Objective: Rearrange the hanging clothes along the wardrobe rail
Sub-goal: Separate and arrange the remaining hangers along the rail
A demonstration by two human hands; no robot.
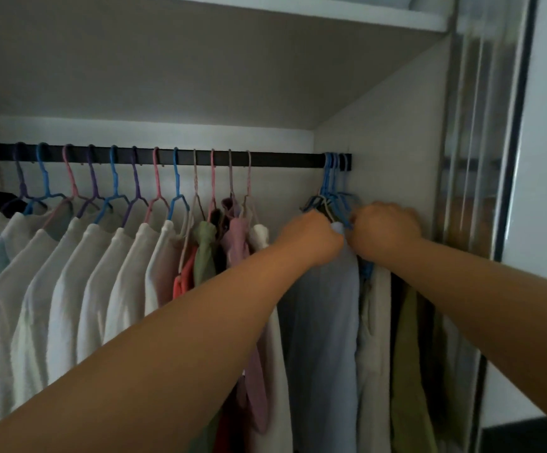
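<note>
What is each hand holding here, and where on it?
Both the left hand and right hand grip the bunched blue hangers at their shoulders, below the hooks.

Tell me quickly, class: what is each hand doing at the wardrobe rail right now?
Left hand: fingers curled, gripping the pale blue garment near its hanger.
Right hand: fingers curled on the bunched blue hangers at the rail's right end.

Left grip and right grip both clutch the bunched blue hangers at the right end of the black rail. Pale blue garment hangs below the left grip; white tops hang left of it.
</note>
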